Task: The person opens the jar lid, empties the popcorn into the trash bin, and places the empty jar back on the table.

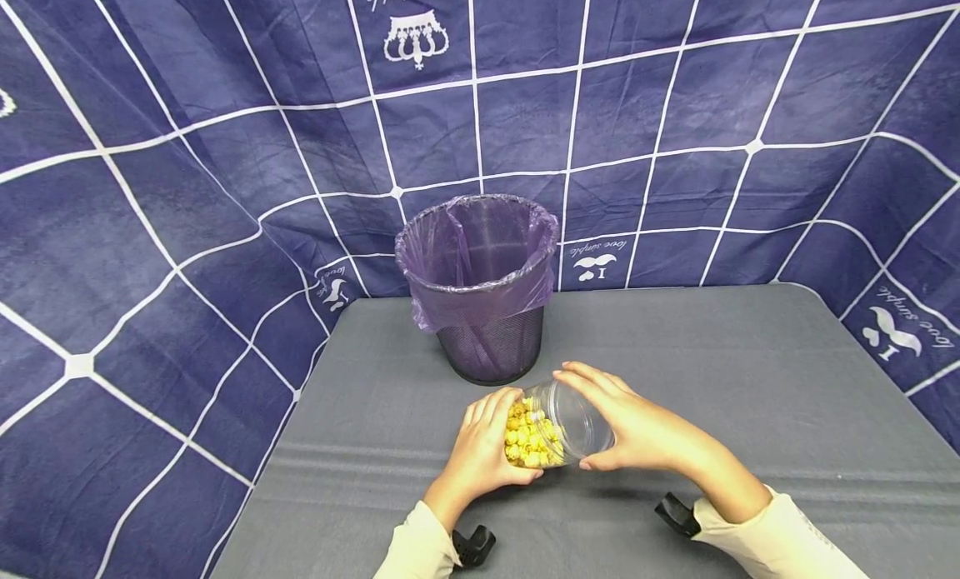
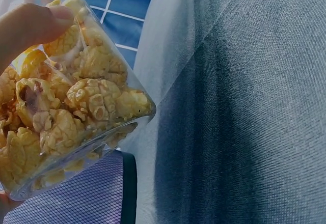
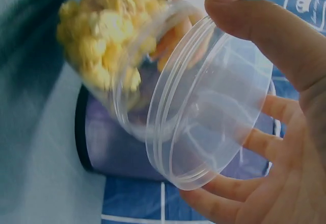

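A clear plastic jar [image 3: 94, 89] of yellow popcorn [image 1: 534, 446] lies tilted on its side, its mouth to the right. My left hand [image 1: 480, 446] grips it round the body; the left wrist view shows the thumb across the wall, with popcorn [image 2: 86, 91] behind. The right hand [image 1: 637, 421] holds a clear round lid [image 3: 204, 107] by its rim, thumb on one side and fingers on the other. In the right wrist view the lid faces the jar's mouth at a slant, and a narrow gap seems to separate them.
Behind the hands stands a black mesh waste bin [image 1: 495, 346] with a purple liner [image 1: 480, 304] folded over its rim. Grey cloth [image 1: 360, 429] covers the table. A blue checked curtain [image 1: 525, 129] hangs at the back and sides.
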The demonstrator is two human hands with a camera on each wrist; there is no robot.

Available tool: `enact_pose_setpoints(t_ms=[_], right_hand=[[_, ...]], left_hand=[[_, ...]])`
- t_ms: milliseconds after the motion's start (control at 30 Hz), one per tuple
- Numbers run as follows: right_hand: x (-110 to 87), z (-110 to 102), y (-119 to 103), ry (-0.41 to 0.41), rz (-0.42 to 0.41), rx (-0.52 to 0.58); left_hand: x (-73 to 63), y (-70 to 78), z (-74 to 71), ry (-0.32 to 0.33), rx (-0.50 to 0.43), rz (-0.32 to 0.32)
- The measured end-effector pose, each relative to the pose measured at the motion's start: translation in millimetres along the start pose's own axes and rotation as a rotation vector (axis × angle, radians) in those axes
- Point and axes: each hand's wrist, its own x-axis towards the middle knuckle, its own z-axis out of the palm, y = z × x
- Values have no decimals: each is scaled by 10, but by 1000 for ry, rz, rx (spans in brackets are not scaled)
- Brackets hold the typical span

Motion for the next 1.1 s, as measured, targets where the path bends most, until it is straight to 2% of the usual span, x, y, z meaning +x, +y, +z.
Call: enact_pose_setpoints(t_ms=[133, 467, 767, 1100], right_hand=[[-67, -103, 107, 16, 58, -10], [-345, -232, 539, 16, 289, -92], [-542, -150, 955, -67, 489, -79], [-700, 33, 1222, -130, 572, -89]], left_hand=[[1, 2, 0, -1, 4, -3], [-6, 17, -7, -3, -24, -20], [3, 20, 2, -23, -26, -41], [12, 17, 21, -3, -37, -30]])
